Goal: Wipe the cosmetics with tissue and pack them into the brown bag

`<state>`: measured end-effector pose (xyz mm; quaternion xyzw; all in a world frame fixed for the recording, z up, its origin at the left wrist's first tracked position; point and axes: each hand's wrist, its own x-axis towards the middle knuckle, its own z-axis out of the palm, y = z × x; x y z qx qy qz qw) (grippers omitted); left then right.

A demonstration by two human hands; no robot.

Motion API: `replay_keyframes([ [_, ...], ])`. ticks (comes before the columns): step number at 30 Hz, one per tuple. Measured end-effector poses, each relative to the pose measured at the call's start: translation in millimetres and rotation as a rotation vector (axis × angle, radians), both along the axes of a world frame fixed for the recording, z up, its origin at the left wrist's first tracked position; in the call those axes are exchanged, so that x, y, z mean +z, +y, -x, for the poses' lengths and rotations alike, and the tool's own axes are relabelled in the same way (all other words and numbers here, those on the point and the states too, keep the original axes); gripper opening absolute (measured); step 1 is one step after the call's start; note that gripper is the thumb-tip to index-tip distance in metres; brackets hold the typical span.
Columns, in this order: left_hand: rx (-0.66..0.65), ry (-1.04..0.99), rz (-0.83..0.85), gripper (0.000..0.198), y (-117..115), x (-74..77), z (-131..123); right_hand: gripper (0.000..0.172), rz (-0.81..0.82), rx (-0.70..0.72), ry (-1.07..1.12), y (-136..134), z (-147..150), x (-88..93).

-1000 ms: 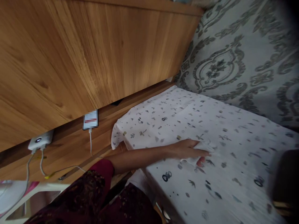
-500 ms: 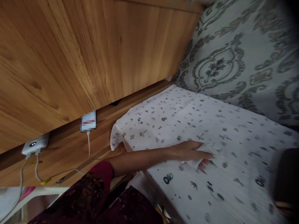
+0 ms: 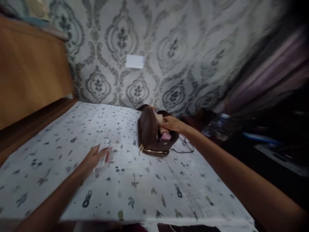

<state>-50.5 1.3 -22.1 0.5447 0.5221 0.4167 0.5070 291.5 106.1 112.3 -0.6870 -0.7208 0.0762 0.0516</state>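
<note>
My left hand (image 3: 93,159), blurred by motion, is closed on a thin white piece that looks like a cloth or tissue (image 3: 100,162). It is held low over the white printed tablecloth (image 3: 135,196). My right hand (image 3: 172,124) reaches to the open top of a brown handbag (image 3: 149,132) with a gold zip along its front. The fingers are closed at a pale item in the bag's mouth; I cannot make out what it is. A pink item (image 3: 165,136) shows just below them.
Eyeglasses (image 3: 185,146) lie right of the bag, under my right forearm. A wooden cabinet (image 3: 31,71) stands at the left and a patterned wall (image 3: 120,38) with a white plate (image 3: 135,61) behind. Dark clutter and a clear bottle (image 3: 223,120) are at the right.
The view has swung right, from the cabinet to the wall and bag. My left hand still holds the white piece. My right hand has come into view at the handbag.
</note>
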Motion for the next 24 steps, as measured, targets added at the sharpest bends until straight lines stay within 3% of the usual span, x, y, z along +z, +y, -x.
replay_keyframes([
  [9, 0.073, 0.142, -0.084, 0.047, -5, -4.4, -8, 0.037, 0.065, -0.041, -0.085, -14, 14, 11.7],
  [12, 0.042, 0.257, -0.1, 0.046, 0, 4.4, -7, 0.042, 0.043, -0.033, -0.089, -18, 13, 12.6],
  [19, 0.054, 0.436, -0.128, 0.044, 25, 43.1, 3, 0.037, 0.015, 0.008, -0.049, -19, 12, 10.2],
  [24, 0.152, 0.557, -0.145, 0.042, 54, 37.6, 13, 0.038, 0.01, 0.001, -0.032, -15, 12, 7.4],
])
